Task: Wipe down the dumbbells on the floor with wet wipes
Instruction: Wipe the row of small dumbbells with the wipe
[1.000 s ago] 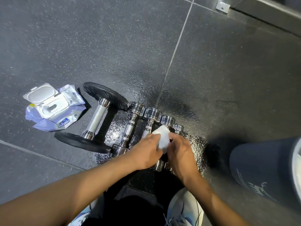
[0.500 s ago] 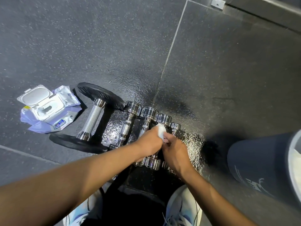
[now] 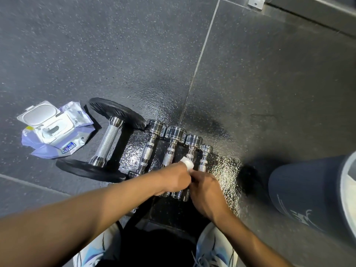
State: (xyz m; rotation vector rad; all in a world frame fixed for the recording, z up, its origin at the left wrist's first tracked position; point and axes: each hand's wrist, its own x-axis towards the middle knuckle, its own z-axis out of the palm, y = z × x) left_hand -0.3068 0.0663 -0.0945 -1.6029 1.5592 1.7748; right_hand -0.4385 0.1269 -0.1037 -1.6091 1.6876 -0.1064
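A big dumbbell [image 3: 108, 142] with black plates and a chrome handle lies on the dark rubber floor. To its right, several small chrome dumbbells [image 3: 171, 145] lie side by side in a row. My left hand [image 3: 173, 179] holds a bunched white wet wipe [image 3: 187, 163] over the handle of the third small dumbbell [image 3: 193, 144]. My right hand [image 3: 206, 189] sits close against the left, fingers curled and pinching the wipe's near edge. Both hands hide the near ends of the small dumbbells. A wipes pack [image 3: 54, 132] lies at the left with its lid open.
A dark grey cylindrical bin [image 3: 308, 195] stands at the right edge. My white shoes [image 3: 215, 247] are at the bottom, just behind the dumbbells. The floor around the small dumbbells shines wet [image 3: 227, 166]. A metal bracket [image 3: 255, 2] and a wall base run along the top right.
The wipe, spread wider between both hands a second ago, is now bunched small in my left hand. Both hands have sunk closer to the dumbbell handles.
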